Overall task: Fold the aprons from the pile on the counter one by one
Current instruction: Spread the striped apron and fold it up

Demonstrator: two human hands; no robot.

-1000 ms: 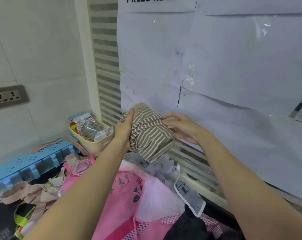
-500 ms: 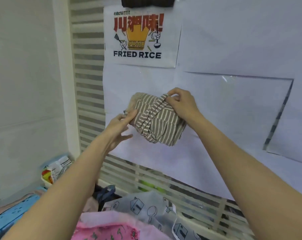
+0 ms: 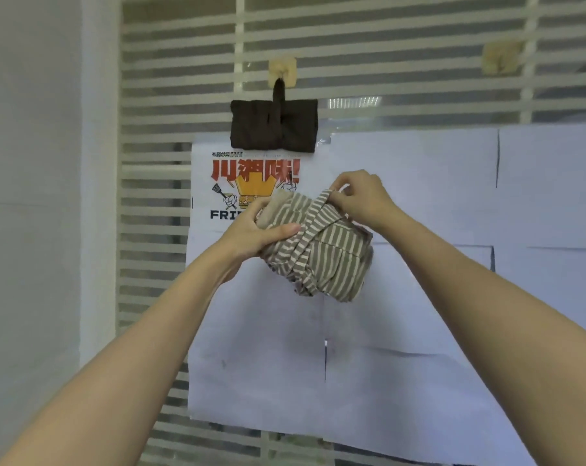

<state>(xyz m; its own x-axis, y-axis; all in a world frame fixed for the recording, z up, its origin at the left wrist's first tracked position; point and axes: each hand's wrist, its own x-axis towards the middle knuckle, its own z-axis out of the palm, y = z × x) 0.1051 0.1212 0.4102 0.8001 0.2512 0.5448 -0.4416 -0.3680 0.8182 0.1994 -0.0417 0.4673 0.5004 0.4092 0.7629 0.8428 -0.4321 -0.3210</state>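
Strap (image 3: pixel 321 201) of the striped apron (image 3: pixel 321 253) is the part that matters now: it runs up from the bundle to the right hand (image 3: pixel 362 200), whose thumb and fingers pinch its loop at the top right corner. The free hook (image 3: pixel 501 57) is on the slatted wall above and to the right of this hand, well apart from it, so I judge the right hand is the nearer one to bring the loop there. The other hook (image 3: pixel 282 71) is above the left side and already carries a folded dark apron (image 3: pixel 274 126), which hangs by its own loop.

The left hand (image 3: pixel 254 232) grips the bundle from the left end, the thumb lying over the front and the fingers behind it. The bundle is held in the air in front of the papered wall, just below a fried rice poster (image 3: pixel 224 183), and touches nothing but the two hands. Its long axis lies across, from left hand to right, tilted a little down to the right.

The apron looks soft, with brown and cream stripes, rolled into a thick packet and tied round by its own strap.
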